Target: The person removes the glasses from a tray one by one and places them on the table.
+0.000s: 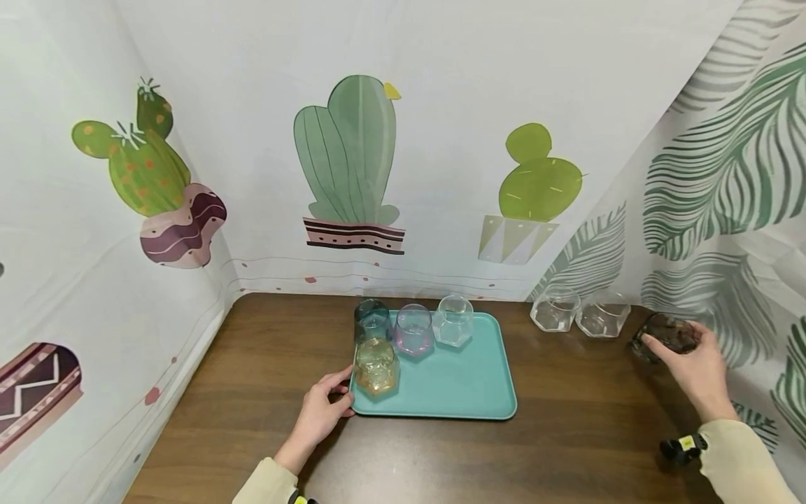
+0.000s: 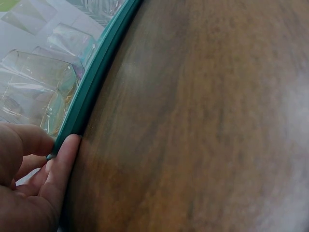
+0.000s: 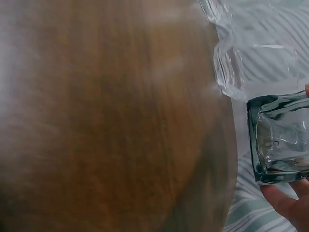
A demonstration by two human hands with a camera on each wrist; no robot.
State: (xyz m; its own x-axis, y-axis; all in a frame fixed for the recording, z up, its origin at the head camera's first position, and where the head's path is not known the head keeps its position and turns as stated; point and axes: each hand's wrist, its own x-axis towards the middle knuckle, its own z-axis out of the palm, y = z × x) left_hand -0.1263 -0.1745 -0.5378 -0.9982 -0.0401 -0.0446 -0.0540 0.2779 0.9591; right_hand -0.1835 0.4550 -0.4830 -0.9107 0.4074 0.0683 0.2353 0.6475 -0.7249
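Smoky-grey glass forms the tumbler (image 1: 669,333) gripped by the right hand (image 1: 704,369) near the desk's (image 1: 579,441) far right corner, beside two clear tumblers (image 1: 555,312) at the far edge. The left hand (image 1: 320,411) pinches the teal tray (image 1: 456,381) by its left edge, where an amber tumbler (image 1: 376,374) stands; blue-grey (image 1: 371,323), pink (image 1: 413,332) and colourless tumblers (image 1: 453,325) line the tray's far edge.

Kind of room uncertain; reads as a staged indoor corner. Wood-grain bench (image 1: 252,364) backed by creased white cloth (image 1: 441,56), printed with cacti (image 1: 362,154) and leaves (image 1: 705,168); wrist camera (image 1: 680,449) suggests a recording set-up.
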